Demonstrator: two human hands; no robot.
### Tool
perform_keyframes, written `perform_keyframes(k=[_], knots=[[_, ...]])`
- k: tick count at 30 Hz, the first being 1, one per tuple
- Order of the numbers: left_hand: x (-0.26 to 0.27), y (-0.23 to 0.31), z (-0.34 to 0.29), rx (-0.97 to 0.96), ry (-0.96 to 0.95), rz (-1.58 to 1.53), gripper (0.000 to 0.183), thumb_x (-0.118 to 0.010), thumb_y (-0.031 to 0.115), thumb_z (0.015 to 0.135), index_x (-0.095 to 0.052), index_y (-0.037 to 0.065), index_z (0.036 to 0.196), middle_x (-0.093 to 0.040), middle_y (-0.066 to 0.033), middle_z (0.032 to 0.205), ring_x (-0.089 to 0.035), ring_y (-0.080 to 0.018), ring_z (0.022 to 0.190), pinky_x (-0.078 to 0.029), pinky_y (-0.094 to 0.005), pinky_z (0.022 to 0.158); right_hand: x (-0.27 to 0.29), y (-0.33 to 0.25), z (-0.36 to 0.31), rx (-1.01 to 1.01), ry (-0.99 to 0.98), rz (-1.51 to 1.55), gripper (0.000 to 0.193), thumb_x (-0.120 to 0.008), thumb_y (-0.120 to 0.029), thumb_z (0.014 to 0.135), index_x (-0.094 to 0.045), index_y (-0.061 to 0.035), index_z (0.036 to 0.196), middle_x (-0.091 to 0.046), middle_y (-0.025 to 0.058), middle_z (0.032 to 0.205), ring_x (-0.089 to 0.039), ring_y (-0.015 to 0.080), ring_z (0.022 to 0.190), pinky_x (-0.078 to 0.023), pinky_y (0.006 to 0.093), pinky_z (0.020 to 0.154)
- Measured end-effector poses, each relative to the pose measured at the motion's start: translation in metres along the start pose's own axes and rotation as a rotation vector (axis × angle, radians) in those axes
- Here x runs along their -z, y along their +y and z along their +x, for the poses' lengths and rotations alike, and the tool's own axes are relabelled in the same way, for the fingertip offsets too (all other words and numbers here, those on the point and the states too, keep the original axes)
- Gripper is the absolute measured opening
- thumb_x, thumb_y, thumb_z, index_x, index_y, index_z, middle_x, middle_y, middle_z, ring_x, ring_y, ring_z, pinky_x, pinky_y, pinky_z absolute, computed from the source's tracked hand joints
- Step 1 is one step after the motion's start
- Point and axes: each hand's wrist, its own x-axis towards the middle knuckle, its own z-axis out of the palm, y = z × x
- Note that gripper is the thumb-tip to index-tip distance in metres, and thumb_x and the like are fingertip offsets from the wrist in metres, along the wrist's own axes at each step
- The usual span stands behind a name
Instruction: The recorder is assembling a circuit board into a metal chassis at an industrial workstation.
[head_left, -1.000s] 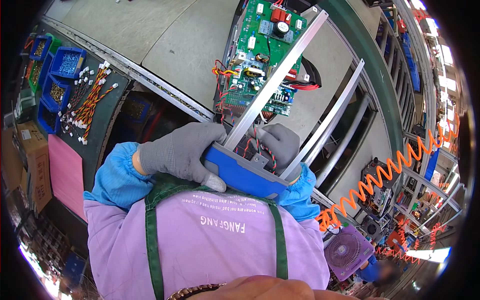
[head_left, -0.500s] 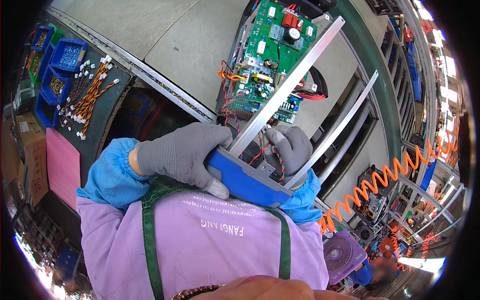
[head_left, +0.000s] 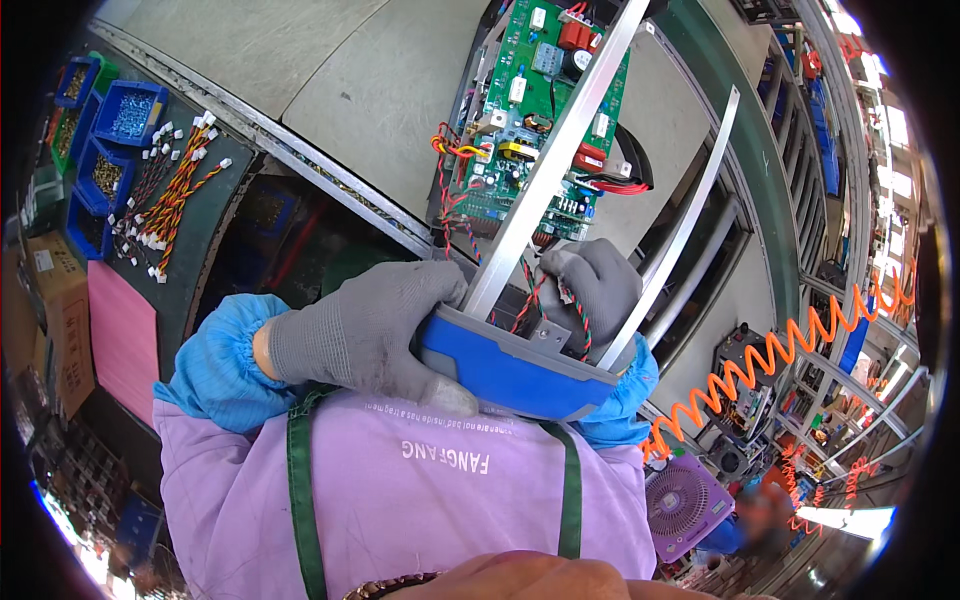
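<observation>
A blue and grey front panel (head_left: 520,372) with two long metal rails stands tilted against my chest. One silver rail (head_left: 560,160) reaches far over the board, and the other rail (head_left: 685,225) slants up to its right. My gloved left hand (head_left: 370,325) grips the panel's left end, thumb over its front. Behind the panel, my gloved right hand (head_left: 605,280) is closed with its fingers curled around thin twisted wires (head_left: 582,325); the fingertips are partly hidden. A green circuit board (head_left: 515,95), crowded with components, lies beyond, with loose red and yellow wires (head_left: 455,150) at its left side.
Blue bins (head_left: 130,112) of small hardware sit at far left, beside a bundle of connector cables (head_left: 180,195). A pink sheet (head_left: 122,325) and cardboard box (head_left: 68,330) are nearer. An orange coiled hose (head_left: 760,365) hangs at right, above a purple fan (head_left: 688,500).
The panel and its rails have shifted slightly right and nearer to me, the rails swinging up. Both hands moved with it, my right fingers still at the wires.
</observation>
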Motion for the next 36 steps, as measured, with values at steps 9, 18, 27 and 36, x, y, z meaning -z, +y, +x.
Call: perform_keyframes(k=[9,18,27,36], knots=[[-0.005,-0.013,0.012,-0.125,0.046,0.014,0.073,-0.088,0.049,0.053,-0.056,0.002,0.099,-0.059,-0.0123,0.087,-0.061,-0.0253,0.08,-0.048,-0.0351,0.069,-0.003,0.005,0.002,0.002,0.135,-0.025,0.025,-0.068,0.0,0.063,-0.06,-0.0022,0.087,-0.063,0.0131,0.08,-0.061,0.0279,0.066,-0.049,0.035,0.057],[-0.01,-0.02,0.02,-0.186,0.101,0.024,0.074,-0.086,0.054,0.054,-0.052,0.002,0.095,-0.055,-0.013,0.082,-0.058,-0.0281,0.073,-0.046,-0.0373,0.064,-0.009,0.012,-0.009,-0.218,0.137,0.134,0.022,-0.067,0.002,0.07,-0.061,-0.0021,0.092,-0.06,0.0138,0.084,-0.061,0.024,0.074,-0.049,0.0331,0.059],[-0.011,-0.014,0.024,-0.219,0.146,-0.059,0.074,-0.084,0.055,0.055,-0.053,0.0,0.093,-0.055,-0.0137,0.079,-0.059,-0.0293,0.074,-0.046,-0.038,0.064,-0.01,0.02,-0.012,-0.183,0.198,0.31,0.024,-0.065,0.01,0.07,-0.058,-0.0019,0.089,-0.061,0.0126,0.076,-0.064,0.0232,0.067,-0.05,0.0314,0.057],[-0.015,-0.017,0.022,-0.21,0.148,-0.074,0.079,-0.082,0.061,0.054,-0.053,-0.002,0.092,-0.056,-0.0152,0.081,-0.061,-0.0296,0.075,-0.048,-0.0376,0.065,-0.007,0.021,-0.013,-0.19,0.16,0.226,0.025,-0.072,0.003,0.064,-0.066,-0.0053,0.087,-0.059,0.0102,0.084,-0.061,0.0217,0.074,-0.049,0.0314,0.06]])
